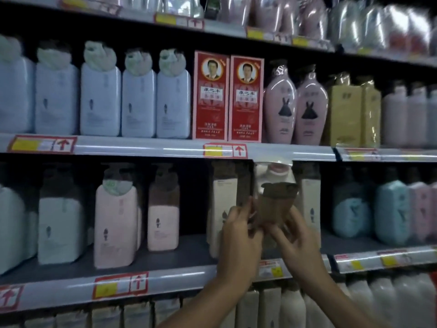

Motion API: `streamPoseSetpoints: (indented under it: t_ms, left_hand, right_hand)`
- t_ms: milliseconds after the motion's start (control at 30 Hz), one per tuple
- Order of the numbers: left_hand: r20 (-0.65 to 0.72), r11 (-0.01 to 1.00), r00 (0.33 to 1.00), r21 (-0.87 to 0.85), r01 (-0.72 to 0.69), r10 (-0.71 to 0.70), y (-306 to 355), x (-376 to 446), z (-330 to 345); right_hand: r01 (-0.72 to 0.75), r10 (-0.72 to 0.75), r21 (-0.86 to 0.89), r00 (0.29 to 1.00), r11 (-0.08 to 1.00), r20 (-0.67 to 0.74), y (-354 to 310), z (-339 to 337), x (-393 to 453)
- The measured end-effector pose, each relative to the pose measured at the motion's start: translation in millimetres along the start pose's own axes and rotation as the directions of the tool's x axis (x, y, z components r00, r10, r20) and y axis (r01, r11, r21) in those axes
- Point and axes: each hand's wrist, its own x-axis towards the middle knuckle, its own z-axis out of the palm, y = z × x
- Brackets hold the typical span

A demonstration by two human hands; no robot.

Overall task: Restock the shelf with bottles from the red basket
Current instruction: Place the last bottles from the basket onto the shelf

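- Bottles are what this job is about, and one brown-topped bottle (276, 204) is up at the middle shelf (165, 278), held in front of a gap between two tall cream bottles (224, 209).
- Left hand (238, 230) has its fingers curled round the left side of the bottle's neck.
- Right hand (295, 235) holds the other side, fingers bent around it.
- The bottle seems not yet set down on the shelf, so I think this one is only partly done.
- The red basket is not in view, so I cannot tell how many bottles are left.
- Many spots on the shelf look full, with a gap behind the pink bottles (115, 223) on the left.
- The held bottle has a wide brown cap and a shiny clear wrap at the top.
- Other bottles look like smooth plastic, blocky with round corners, in pink, white and blue (390, 211).
- Up above stand two flat red boxes (228, 97) of card and curvy pink bottles with a black dress picture (295, 107).
- The shelf edge looks like hard grey metal with red and yellow price tags (120, 285).
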Motion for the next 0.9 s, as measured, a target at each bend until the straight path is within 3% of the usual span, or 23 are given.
streamPoseSetpoints:
  t_ms: [200, 367, 633, 900]
  left_hand:
    - [0.061, 0.988, 0.996, 0.144, 0.061, -0.07, -21.1, 7.7, 10.3]
    - [0.057, 0.934, 0.988, 0.337, 0.118, -0.145, -26.6, 19.5, 19.0]
    - [0.058, 0.898, 0.984, 0.42, 0.131, -0.171, -20.7, 25.5, 27.6]
    - [0.0, 0.884, 0.965, 0.401, 0.24, -0.262, -16.6, 25.5, 34.4]
  right_hand:
    - [-0.118, 0.116, 0.055, 0.992, 0.991, 0.047, 37.4, 2.0, 12.3]
    - [-0.136, 0.134, 0.026, 0.989, 0.99, 0.056, 54.6, 9.4, 27.3]
    - [-0.184, 0.185, -0.027, 0.979, 0.983, 0.087, 72.6, 5.9, 40.4]
    - [-0.203, 0.213, -0.069, 0.949, 0.977, 0.232, 75.6, -2.1, 53.9]
